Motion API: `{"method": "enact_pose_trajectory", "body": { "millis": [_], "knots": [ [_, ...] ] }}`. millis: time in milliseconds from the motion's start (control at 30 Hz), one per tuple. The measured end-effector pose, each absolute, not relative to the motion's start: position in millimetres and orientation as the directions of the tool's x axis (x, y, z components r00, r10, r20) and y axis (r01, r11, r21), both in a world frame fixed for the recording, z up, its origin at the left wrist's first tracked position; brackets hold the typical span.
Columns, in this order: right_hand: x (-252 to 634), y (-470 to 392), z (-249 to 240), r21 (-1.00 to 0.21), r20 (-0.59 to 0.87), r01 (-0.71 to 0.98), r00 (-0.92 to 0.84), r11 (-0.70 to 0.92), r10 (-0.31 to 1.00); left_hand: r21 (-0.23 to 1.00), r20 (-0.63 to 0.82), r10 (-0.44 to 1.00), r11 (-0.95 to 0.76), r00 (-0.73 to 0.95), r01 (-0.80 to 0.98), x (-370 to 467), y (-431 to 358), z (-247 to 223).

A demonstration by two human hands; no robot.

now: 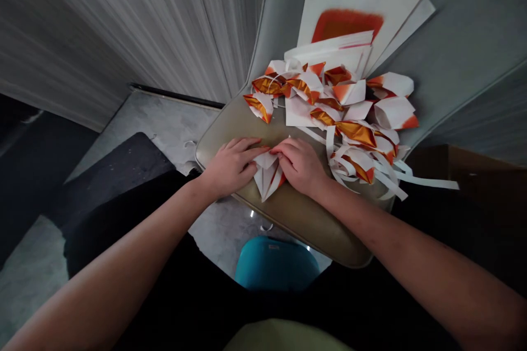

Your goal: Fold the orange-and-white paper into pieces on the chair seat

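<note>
A partly folded white paper piece (268, 178) with an orange patch lies on the padded chair seat (230, 126), its pointed end toward me. My left hand (234, 166) is at its left upper edge, fingers closed together on the paper. From the other side my right hand (300, 164) pinches the paper's right upper edge, and its fingertips nearly meet those of my left hand. Beyond them sits a pile of folded white, orange and gold paper pieces (356, 134). The paper beneath my fingers is hidden.
Flat white sheets (325, 0) with an orange-red print lean on the chair's backrest. Paper strips (432, 181) stick out past the seat's right side. Below the front edge is a blue stool (275, 266); a cardboard box (473, 175) stands at right.
</note>
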State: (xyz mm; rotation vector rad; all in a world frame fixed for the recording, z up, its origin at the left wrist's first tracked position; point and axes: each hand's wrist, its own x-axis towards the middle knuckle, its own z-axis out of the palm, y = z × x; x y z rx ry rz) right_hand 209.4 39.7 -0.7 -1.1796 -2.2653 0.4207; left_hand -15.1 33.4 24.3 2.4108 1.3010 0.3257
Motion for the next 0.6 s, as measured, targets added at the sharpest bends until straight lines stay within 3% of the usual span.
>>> {"method": "enact_pose_trajectory", "body": {
  "millis": [600],
  "knots": [
    [206.6, 40.4, -2.8, -0.438, 0.350, 0.680, -0.474, 0.588, 0.808, 0.366, 0.065, 0.854, -0.502, 0.516, 0.784, -9.4, 29.7, 20.2]
  ]
}}
